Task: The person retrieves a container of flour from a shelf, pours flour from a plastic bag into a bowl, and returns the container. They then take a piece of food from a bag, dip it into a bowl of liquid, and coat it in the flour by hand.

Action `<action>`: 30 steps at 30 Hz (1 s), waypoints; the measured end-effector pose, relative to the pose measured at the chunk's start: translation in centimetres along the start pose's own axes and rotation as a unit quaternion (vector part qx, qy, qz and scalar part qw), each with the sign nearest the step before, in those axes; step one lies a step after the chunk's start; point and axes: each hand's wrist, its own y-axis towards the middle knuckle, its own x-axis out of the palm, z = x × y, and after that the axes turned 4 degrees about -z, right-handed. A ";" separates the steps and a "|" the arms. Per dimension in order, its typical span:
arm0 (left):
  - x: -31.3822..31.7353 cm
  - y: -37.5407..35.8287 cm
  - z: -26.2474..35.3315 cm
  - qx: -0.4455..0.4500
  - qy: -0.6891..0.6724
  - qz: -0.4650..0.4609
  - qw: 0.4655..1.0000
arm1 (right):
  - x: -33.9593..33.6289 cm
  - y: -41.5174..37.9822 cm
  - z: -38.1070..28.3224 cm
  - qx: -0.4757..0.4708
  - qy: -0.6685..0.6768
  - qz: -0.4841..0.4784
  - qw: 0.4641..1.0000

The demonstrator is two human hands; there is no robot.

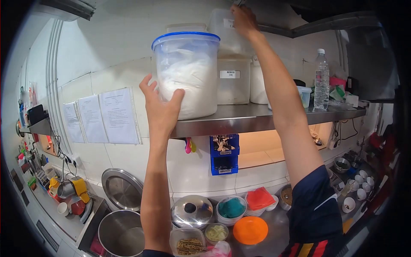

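Leaning open against a big clear tub, the left hand comes in later along this sweep. At ten o'clock, printed sheets (105, 116) hang on the wall; at seven to eight o'clock stands a deep steel pot (121, 233). Near eleven, the left hand (162, 105) has its fingers spread and its thumb against the front of the tub (186, 79), which is blue-rimmed, holds white powder and sits upright at the shelf's (257, 116) front edge. Toward six lies a domed steel lid (192, 213). Just past twelve, the right hand (245, 21), well apart from the left, reaches to the top of a labelled container (222, 38); I cannot tell whether it grips. An orange disc (250, 230) lies at five, and a plastic bottle (321, 83) stands at two.
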 end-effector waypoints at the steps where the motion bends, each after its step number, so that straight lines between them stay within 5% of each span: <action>1: 0.0 0.0 -0.2 0.009 -0.007 0.014 1.000 | -0.9 0.3 -0.5 0.013 -0.007 -0.006 1.000; 5: 0.3 -0.3 0.1 0.013 -0.012 0.033 0.999 | -3.2 0.7 -1.3 0.024 -0.032 -0.033 0.999; 11: 0.1 0.0 -0.1 0.022 -0.027 -0.008 0.999 | -9.3 -3.4 -3.6 -0.034 0.001 0.103 0.994; 14: 0.1 -0.1 -0.3 0.034 -0.030 -0.026 0.999 | -11.9 -6.0 -4.2 -0.136 -0.007 0.284 0.949; 20: 1.2 -0.8 0.7 0.055 0.048 -0.025 0.997 | -20.3 -11.5 -6.1 -0.120 0.022 0.362 0.924; 30: 6.4 -4.1 3.6 0.167 0.278 0.095 0.941 | -30.5 -24.1 -6.2 -0.065 0.097 0.231 0.966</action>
